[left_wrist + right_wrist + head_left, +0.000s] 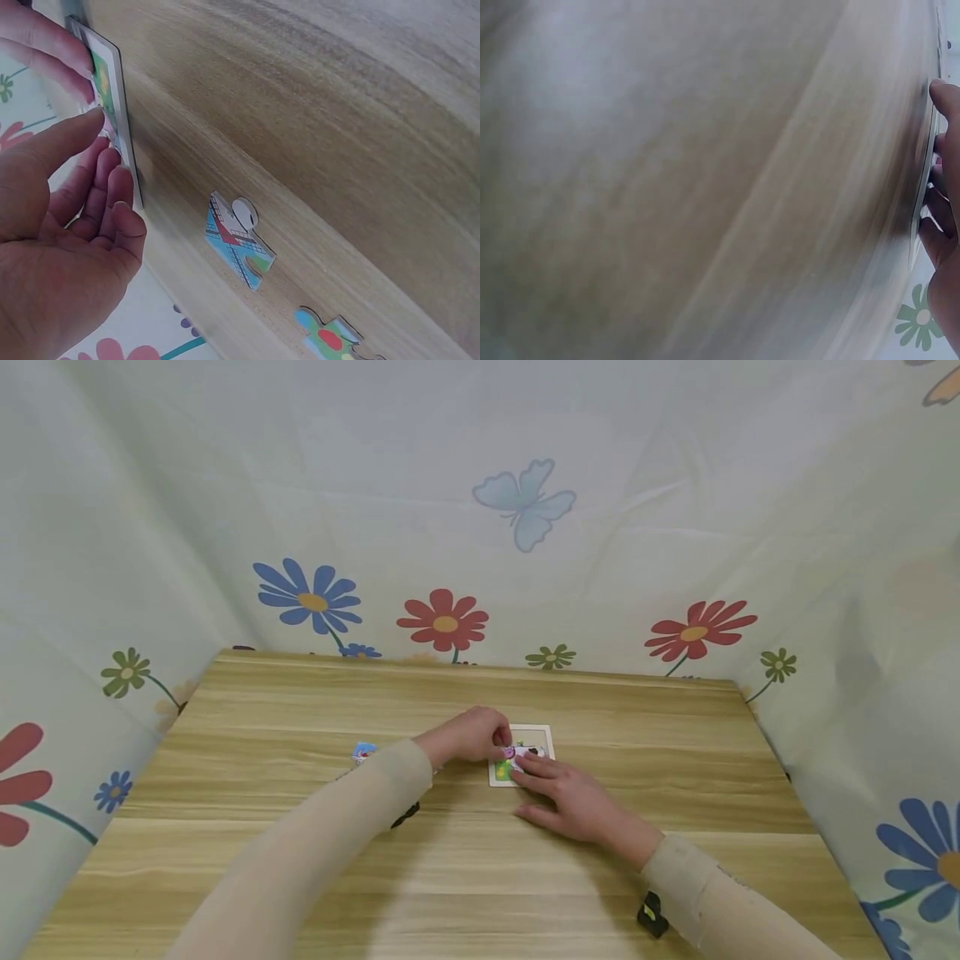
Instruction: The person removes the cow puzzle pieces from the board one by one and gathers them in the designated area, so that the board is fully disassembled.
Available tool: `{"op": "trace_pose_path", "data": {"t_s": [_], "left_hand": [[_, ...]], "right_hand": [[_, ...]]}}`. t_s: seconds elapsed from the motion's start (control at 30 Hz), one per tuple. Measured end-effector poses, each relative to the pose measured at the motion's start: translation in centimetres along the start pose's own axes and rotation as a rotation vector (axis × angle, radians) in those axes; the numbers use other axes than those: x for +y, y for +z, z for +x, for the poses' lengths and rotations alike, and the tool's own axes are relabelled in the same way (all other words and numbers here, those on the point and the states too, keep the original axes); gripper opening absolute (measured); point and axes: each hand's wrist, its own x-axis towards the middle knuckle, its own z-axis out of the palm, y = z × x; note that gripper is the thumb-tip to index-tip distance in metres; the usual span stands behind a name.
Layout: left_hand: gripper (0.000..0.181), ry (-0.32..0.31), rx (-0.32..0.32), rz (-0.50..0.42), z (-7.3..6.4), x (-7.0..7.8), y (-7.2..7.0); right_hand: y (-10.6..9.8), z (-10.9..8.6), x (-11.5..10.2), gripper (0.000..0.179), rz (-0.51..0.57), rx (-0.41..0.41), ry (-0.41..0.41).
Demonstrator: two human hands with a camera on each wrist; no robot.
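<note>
A small jigsaw puzzle tray with a pale frame [533, 727] lies flat on the table, partly filled with colourful pieces. At its left side my left hand [472, 735] pinches a puzzle piece with pink on it [510, 752] between thumb and forefinger, low over the tray. In the left wrist view the piece is mostly hidden by the fingers of the left hand [71, 210]. My right hand [573, 797] rests its extended fingers on the tray's lower right part. The right wrist view shows only the edge of the right hand [946, 172] beside the tray.
Loose puzzle pieces lie left of the tray: one with windmill sails [231, 238], another green and red [330, 342]. A blue piece [364, 752] shows beyond the left sleeve. The wooden table [480, 893] meets a flowered cloth [360, 510] at its far edge.
</note>
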Motion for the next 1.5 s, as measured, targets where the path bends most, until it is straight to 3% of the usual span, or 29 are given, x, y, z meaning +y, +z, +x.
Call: {"op": "trace_pose_path", "data": {"t_s": [0.6, 0.93, 1.27, 1.5], "left_hand": [[0.012, -0.040, -0.008, -0.042, 0.01, 0.46, -0.31], [0.014, -0.076, 0.009, -0.130, -0.14, 0.54, -0.47], [0.008, -0.056, 0.039, -0.172, -0.22, 0.26, -0.47], [0.007, -0.064, 0.026, -0.209, -0.12, -0.09, -0.52]], "right_hand": [[-0.15, -0.19, -0.12, 0.058, 0.057, 0.017, 0.011], [-0.18, -0.25, 0.01, 0.058, 0.056, 0.006, 0.017], [-0.02, -0.26, 0.20, 0.059, 0.050, 0.009, 0.012], [0.03, -0.35, 0.20, 0.057, 0.055, 0.024, 0.002]]}}
